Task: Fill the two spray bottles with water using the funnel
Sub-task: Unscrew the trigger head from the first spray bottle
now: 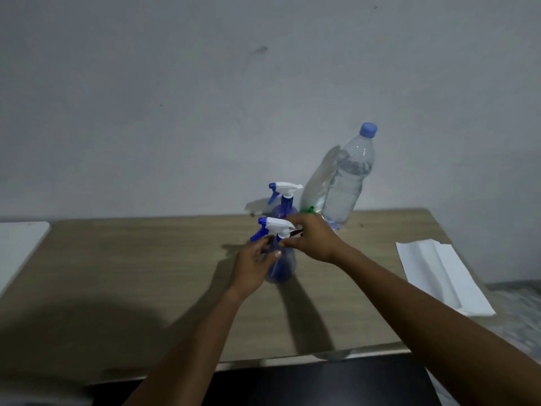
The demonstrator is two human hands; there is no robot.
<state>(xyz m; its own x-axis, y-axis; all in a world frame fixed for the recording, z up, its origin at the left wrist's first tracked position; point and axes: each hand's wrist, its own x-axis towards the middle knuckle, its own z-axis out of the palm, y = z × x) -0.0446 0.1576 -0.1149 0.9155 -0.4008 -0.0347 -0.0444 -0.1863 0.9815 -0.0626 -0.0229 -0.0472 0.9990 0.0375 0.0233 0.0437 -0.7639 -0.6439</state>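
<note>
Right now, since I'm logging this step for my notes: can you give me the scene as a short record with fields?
left hand: grips body of near sprayer
right hand: holds the near sprayer's head
far sprayer: upright behind it, head on
water bottle: upright at back right, capped, holding water
funnel: green, mostly hidden behind right hand
paper: white, at table's right edge
table: wooden top
stage: no pouring yet
</note>
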